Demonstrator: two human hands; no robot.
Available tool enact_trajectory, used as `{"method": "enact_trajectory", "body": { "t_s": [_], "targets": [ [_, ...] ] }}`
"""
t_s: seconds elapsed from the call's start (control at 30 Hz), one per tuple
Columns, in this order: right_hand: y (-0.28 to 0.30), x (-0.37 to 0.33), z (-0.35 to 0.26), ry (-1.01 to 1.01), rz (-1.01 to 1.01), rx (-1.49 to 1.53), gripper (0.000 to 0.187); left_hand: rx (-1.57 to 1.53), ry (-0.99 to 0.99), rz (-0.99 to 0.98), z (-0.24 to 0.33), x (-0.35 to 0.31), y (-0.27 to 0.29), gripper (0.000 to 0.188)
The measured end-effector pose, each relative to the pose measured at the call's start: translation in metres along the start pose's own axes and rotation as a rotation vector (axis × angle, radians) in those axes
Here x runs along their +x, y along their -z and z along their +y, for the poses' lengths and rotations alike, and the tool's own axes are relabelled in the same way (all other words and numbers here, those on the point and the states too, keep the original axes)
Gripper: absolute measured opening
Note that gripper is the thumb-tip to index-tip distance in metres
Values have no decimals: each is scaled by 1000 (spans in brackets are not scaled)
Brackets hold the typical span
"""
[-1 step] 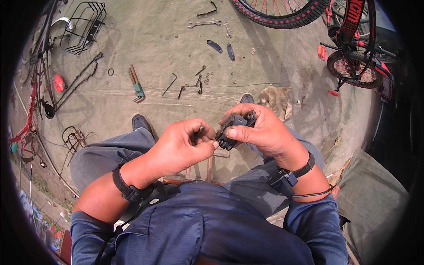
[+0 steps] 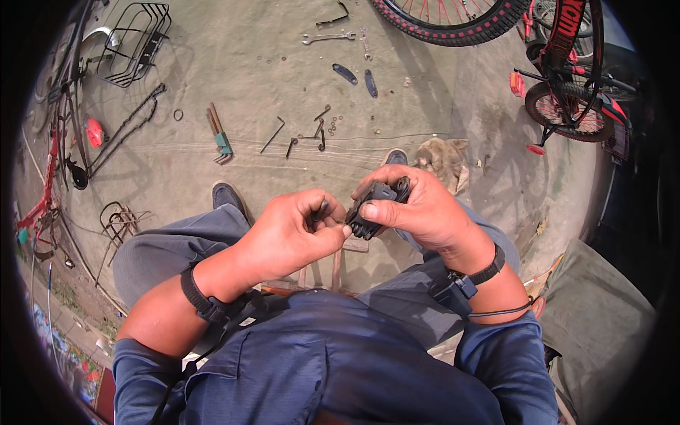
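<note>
In front of my lap, my right hand (image 2: 414, 212) is closed round a chunky black tool (image 2: 377, 198) with several narrow parts side by side. It looks like a folding multi-tool. The right thumb presses on its near face. My left hand (image 2: 301, 230) is closed at the tool's lower left end, thumb tip against it. A small dark spot shows among its curled fingers, and I cannot make out what they pinch. On the ground beyond lie loose hex keys (image 2: 321, 134), a few small rings (image 2: 331, 126) and two dark oval plates (image 2: 370, 83).
A hex key set in a green holder (image 2: 222, 144) lies left of the loose keys. Farther off is a spanner (image 2: 329, 37). A chain (image 2: 127, 131) and a black wire rack (image 2: 133, 44) are at left, a bicycle wheel (image 2: 448, 35) at the top, a brown rag (image 2: 443, 159) by my right shoe.
</note>
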State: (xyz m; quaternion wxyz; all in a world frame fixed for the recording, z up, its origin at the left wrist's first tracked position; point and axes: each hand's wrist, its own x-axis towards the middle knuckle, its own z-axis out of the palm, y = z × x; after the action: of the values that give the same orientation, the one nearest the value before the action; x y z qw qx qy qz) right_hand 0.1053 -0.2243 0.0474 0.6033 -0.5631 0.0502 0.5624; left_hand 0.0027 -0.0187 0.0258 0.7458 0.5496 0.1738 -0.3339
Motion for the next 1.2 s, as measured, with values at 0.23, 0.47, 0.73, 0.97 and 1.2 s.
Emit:
{"method": "enact_trajectory", "body": {
  "t_s": [0.23,0.47,0.73,0.97,1.2],
  "targets": [
    [-5,5,3,46,63,-18,29,25,37,-6,1,3,2,11],
    [-6,3,0,27,94,-53,37,-23,20,-9,-1,4,1,18],
    [-3,9,4,9,113,36,35,-62,-70,9,-3,5,1,17],
    [-3,12,5,-10,72,71,36,-143,-53,-35,1,4,3,16],
    [-3,12,6,-22,51,78,36,-168,47,-58,4,3,3,12]
  ]
}}
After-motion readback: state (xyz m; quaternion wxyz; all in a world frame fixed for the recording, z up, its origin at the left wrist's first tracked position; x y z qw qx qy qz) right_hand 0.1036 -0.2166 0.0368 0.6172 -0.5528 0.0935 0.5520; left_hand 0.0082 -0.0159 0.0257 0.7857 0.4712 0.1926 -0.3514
